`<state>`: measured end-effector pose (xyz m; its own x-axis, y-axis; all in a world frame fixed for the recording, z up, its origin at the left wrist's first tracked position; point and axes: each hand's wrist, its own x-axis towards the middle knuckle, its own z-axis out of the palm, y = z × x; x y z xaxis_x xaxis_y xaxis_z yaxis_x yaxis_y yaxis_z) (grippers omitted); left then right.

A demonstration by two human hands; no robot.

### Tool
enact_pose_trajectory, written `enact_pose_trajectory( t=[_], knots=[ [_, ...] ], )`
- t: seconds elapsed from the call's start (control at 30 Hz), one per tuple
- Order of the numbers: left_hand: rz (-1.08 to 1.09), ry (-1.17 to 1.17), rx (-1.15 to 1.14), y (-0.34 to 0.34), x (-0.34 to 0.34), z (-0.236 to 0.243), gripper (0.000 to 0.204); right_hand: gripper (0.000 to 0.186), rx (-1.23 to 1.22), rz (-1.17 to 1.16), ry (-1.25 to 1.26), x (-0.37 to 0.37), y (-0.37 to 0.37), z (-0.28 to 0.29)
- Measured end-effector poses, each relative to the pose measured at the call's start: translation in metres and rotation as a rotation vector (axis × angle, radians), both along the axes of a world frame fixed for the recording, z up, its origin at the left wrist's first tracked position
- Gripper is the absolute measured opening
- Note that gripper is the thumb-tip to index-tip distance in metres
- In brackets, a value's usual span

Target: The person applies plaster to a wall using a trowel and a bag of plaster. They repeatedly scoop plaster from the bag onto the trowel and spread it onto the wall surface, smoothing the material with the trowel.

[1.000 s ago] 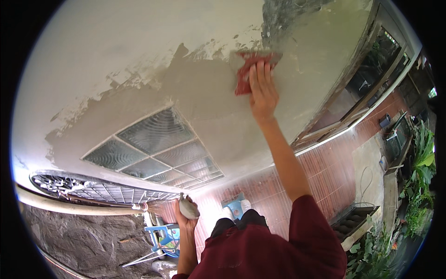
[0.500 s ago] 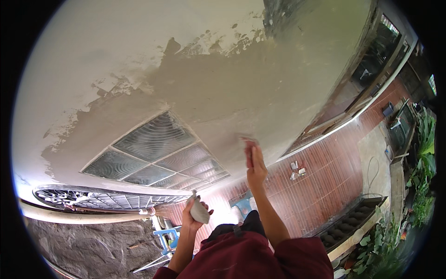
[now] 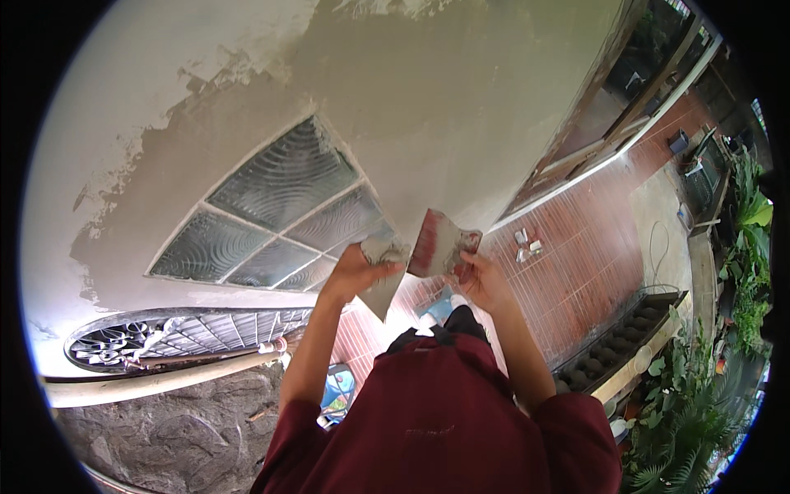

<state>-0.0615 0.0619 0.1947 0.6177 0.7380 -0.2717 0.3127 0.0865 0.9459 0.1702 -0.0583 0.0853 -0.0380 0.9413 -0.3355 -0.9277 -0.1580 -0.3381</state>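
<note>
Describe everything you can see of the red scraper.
The red scraper is a thin, roughly four-sided sheet with a curled right end, its red largely smeared with grey paste. Its material is unclear. It is held tilted in front of the person, the right hand gripping its right end. Its left edge comes close to the grey scraper; whether they touch, I cannot tell.

One paned window (image 3: 284,177). By its lower right, two hands — left hand (image 3: 350,273) and right hand (image 3: 487,284) — and two flat spreaders: one grey spreader (image 3: 383,298), one red spreader (image 3: 423,250). Below it, one grille (image 3: 210,333), one pale pipe (image 3: 164,387). Well to its right, one bucket (image 3: 678,142), one long box (image 3: 621,358).
</note>
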Motion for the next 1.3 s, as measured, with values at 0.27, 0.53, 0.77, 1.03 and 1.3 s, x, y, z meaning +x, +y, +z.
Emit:
enact_pose_trajectory(
  t=[0.27,0.53,0.77,1.03,1.3],
  knots=[
    [-0.030,0.141,0.074,0.011,-0.004,0.010,0.024,0.030,0.000,0.057,-0.163,-0.015,0.007,0.041],
    [0.015,0.093,0.211,0.012,-0.003,-0.004,0.023,0.027,-0.034,0.078,-0.197,-0.024,0.007,0.044],
    [0.133,0.125,0.389,0.015,0.002,-0.015,0.031,0.023,-0.060,0.083,-0.266,-0.025,0.002,0.041],
    [0.168,0.223,0.511,0.008,0.006,-0.028,0.026,0.024,-0.077,0.051,-0.236,-0.022,0.001,0.030],
    [0.136,0.294,0.510,-0.003,0.002,-0.035,0.028,0.029,-0.065,0.049,-0.190,-0.024,0.006,0.025]
  ],
)
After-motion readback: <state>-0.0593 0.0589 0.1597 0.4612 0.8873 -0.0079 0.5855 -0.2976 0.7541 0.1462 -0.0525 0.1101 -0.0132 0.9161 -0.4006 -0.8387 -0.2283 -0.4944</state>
